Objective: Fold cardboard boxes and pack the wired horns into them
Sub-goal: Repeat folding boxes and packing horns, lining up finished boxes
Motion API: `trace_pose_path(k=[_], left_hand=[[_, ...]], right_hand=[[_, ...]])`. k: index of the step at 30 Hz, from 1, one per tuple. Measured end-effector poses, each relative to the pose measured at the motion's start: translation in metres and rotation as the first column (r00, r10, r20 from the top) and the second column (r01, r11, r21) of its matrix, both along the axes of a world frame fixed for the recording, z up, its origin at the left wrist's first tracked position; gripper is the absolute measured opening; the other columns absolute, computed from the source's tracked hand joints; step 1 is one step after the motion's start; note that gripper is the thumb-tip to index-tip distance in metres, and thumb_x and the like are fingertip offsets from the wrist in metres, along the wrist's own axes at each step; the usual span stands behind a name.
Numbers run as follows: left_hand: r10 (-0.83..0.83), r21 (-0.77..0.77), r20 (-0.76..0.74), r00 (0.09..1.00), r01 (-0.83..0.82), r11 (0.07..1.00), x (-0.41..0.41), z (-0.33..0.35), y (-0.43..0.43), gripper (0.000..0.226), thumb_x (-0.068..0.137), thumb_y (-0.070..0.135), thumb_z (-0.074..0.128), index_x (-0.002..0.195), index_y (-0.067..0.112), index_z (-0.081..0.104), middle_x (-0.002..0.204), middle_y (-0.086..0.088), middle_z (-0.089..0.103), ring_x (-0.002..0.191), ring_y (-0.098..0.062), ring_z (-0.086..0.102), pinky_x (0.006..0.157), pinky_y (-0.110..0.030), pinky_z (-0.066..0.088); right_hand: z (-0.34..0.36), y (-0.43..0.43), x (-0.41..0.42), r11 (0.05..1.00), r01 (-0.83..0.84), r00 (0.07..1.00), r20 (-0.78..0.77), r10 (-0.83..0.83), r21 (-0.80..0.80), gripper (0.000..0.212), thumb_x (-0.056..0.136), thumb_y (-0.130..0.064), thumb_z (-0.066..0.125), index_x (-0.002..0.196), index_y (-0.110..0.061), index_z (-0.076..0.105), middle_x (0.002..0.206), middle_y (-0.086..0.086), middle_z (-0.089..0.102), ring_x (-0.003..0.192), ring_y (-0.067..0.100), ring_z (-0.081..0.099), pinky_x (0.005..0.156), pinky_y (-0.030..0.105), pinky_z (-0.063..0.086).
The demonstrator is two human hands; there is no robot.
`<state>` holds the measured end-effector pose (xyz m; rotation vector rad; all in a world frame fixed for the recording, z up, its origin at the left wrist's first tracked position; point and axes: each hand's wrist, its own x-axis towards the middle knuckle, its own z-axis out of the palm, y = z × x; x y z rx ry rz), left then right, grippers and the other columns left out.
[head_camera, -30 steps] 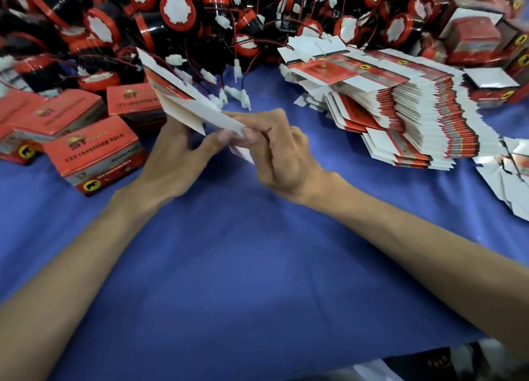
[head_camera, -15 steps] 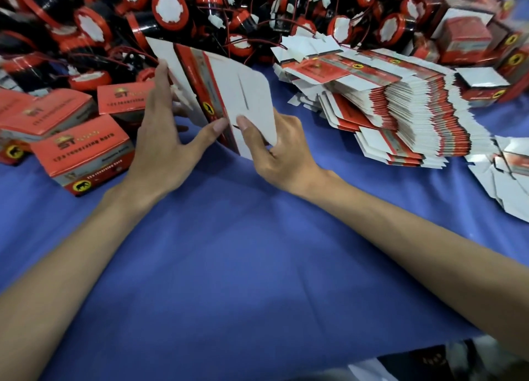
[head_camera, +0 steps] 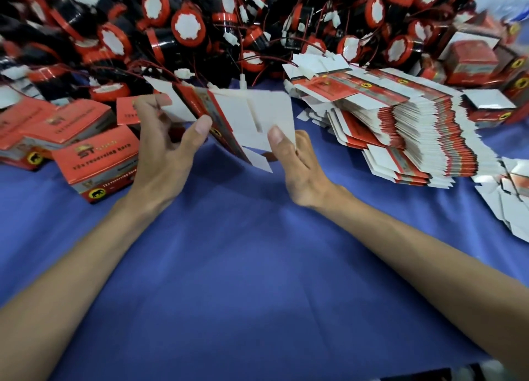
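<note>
Fingers (head_camera: 146,109) round white-and-red cardboard box (head_camera: 266,114)

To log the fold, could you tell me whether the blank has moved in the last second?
Yes. The blank has opened out, white face showing, and spread right, closer to the stack.

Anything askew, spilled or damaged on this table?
The stack of flat cartons on the right leans, fanned out sideways, and loose cartons lie scattered at the right edge. The held carton looks undamaged.
</note>
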<state>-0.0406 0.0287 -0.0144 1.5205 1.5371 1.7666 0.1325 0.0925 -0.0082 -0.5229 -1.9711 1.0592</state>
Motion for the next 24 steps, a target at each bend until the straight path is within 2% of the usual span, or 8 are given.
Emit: trace_pose_path(k=[2, 5, 9, 11, 12, 15, 21, 24], left_hand=[[0.006, 0.009, 0.014, 1.000, -0.006, 1.000, 0.000, 0.001, 0.000, 0.035, 0.083, 0.049, 0.055, 0.099, 0.027, 0.033, 0.093, -0.005, 0.054, 0.088, -0.030, 0.057, 0.083, -0.050, 0.054], [-0.023, 0.029, 0.063, 0.998, 0.022, 0.999, -0.001, -0.002, 0.001, 0.030, 0.082, 0.049, 0.052, 0.095, 0.025, 0.040, 0.083, 0.023, 0.059, 0.081, 0.001, 0.059, 0.073, -0.021, 0.055], [-0.045, 0.049, 0.056, 0.997, 0.042, 0.998, -0.001, 0.000, -0.001, 0.035, 0.082, 0.045, 0.049, 0.089, 0.011, 0.047, 0.083, 0.012, 0.060, 0.084, -0.017, 0.061, 0.076, -0.043, 0.055], [-0.053, 0.034, 0.049, 0.997, 0.051, 0.998, 0.000, 0.001, -0.002, 0.043, 0.081, 0.046, 0.050, 0.096, 0.005, 0.052, 0.085, 0.013, 0.064, 0.087, -0.015, 0.062, 0.083, -0.051, 0.052], [-0.039, 0.017, 0.050, 0.998, 0.038, 0.999, 0.000, 0.001, -0.002, 0.045, 0.081, 0.046, 0.051, 0.098, 0.004, 0.053, 0.085, 0.016, 0.066, 0.087, -0.009, 0.063, 0.084, -0.048, 0.054], [-0.025, -0.001, 0.040, 0.999, 0.025, 1.000, 0.003, -0.002, -0.004, 0.023, 0.085, 0.039, 0.057, 0.098, 0.021, 0.058, 0.083, 0.021, 0.067, 0.083, 0.004, 0.062, 0.075, -0.020, 0.053], [-0.095, -0.116, 0.073, 0.993, 0.103, 0.988, 0.012, -0.001, -0.003, 0.020, 0.082, 0.046, 0.061, 0.093, 0.030, 0.060, 0.087, 0.020, 0.068, 0.086, 0.005, 0.061, 0.076, -0.010, 0.047], [-0.145, -0.110, 0.203, 0.968, 0.170, 0.979, 0.010, 0.002, -0.004, 0.032, 0.072, 0.062, 0.067, 0.088, 0.033, 0.068, 0.087, 0.019, 0.070, 0.085, 0.006, 0.063, 0.076, -0.009, 0.048]], right_hand=[[0.003, 0.000, 0.001, 0.996, -0.071, 0.996, 0.062, 0.067, 0.053, 0.042, 0.104, -0.040, 0.024, 0.072, -0.024, 0.046, 0.056, -0.018, 0.048, 0.050, 0.000, 0.028, 0.051, 0.011, 0.027], [0.002, -0.001, 0.004, 0.969, -0.211, 0.968, 0.166, 0.189, 0.126, 0.033, 0.102, -0.050, 0.015, 0.095, -0.038, 0.044, 0.077, -0.028, 0.057, 0.053, 0.001, 0.040, 0.054, 0.008, 0.032], [-0.015, -0.001, 0.019, 0.990, -0.134, 0.983, 0.130, 0.128, 0.033, 0.083, 0.096, -0.063, 0.016, 0.092, 0.012, 0.052, 0.077, 0.001, 0.065, 0.063, 0.015, 0.060, 0.059, 0.028, 0.048], [-0.016, -0.002, 0.023, 0.986, -0.107, 0.988, 0.095, 0.120, -0.129, 0.089, 0.086, -0.078, 0.021, 0.093, 0.003, 0.057, 0.085, 0.037, 0.055, 0.083, 0.053, 0.054, 0.073, 0.061, 0.047], [-0.015, -0.001, 0.023, 0.979, -0.102, 0.990, 0.073, 0.117, -0.176, 0.082, 0.081, -0.084, 0.024, 0.099, -0.014, 0.063, 0.091, 0.033, 0.058, 0.092, 0.055, 0.051, 0.078, 0.064, 0.044], [-0.012, 0.002, 0.024, 0.963, -0.046, 0.999, 0.014, 0.052, -0.264, 0.052, 0.079, -0.082, 0.036, 0.097, -0.046, 0.068, 0.101, 0.007, 0.069, 0.103, 0.027, 0.064, 0.092, 0.046, 0.050], [-0.006, 0.003, 0.028, 0.965, -0.034, 0.998, 0.047, 0.048, -0.260, 0.038, 0.080, -0.074, 0.041, 0.093, -0.049, 0.067, 0.102, 0.045, 0.047, 0.102, 0.063, 0.040, 0.080, 0.070, 0.039], [-0.011, 0.004, 0.029, 0.977, -0.150, 0.987, 0.026, 0.155, -0.148, 0.046, 0.089, -0.073, 0.033, 0.112, -0.046, 0.062, 0.102, 0.011, 0.069, 0.108, 0.034, 0.061, 0.089, 0.045, 0.051]])
